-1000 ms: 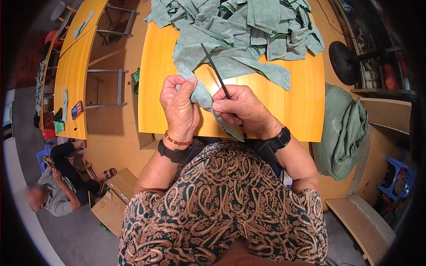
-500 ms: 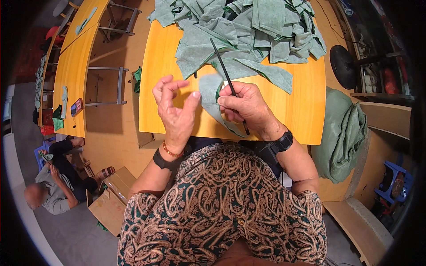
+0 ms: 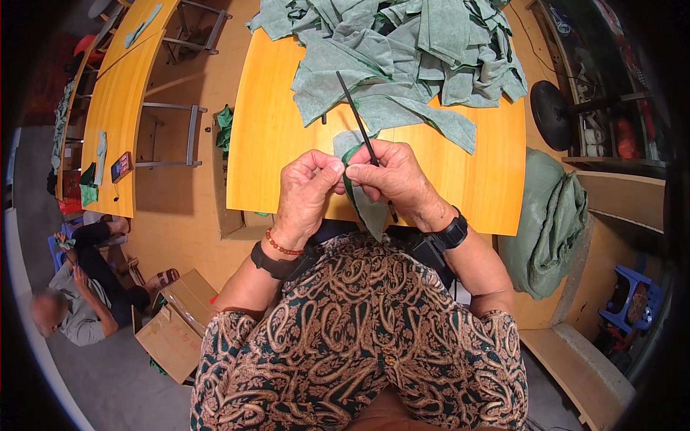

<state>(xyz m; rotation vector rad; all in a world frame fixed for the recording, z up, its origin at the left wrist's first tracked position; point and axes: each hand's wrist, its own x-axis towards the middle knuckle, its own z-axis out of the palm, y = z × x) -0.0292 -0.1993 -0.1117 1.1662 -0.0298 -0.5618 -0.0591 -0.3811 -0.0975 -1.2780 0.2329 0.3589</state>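
Observation:
Between my hands hangs a narrow grey-green fabric piece with a darker green edge, its lower tip near my lap. My left hand pinches that edge between thumb and fingers. Close beside it, my right hand grips the fabric too, and also holds a thin black stick that slants up and away across the palm. The fingertips of both hands nearly meet. Just beyond them lies a heap of similar grey-green fabric pieces on the yellow table.
A short black object lies by the heap. To the right are a large green fabric bundle and a black round-based stand. On the left, another yellow table, a cardboard box and a seated person handling green fabric.
My left hand, open and apart before, has come right and closed on the fabric's edge. The fabric has turned more upright. The right hand keeps the stick.

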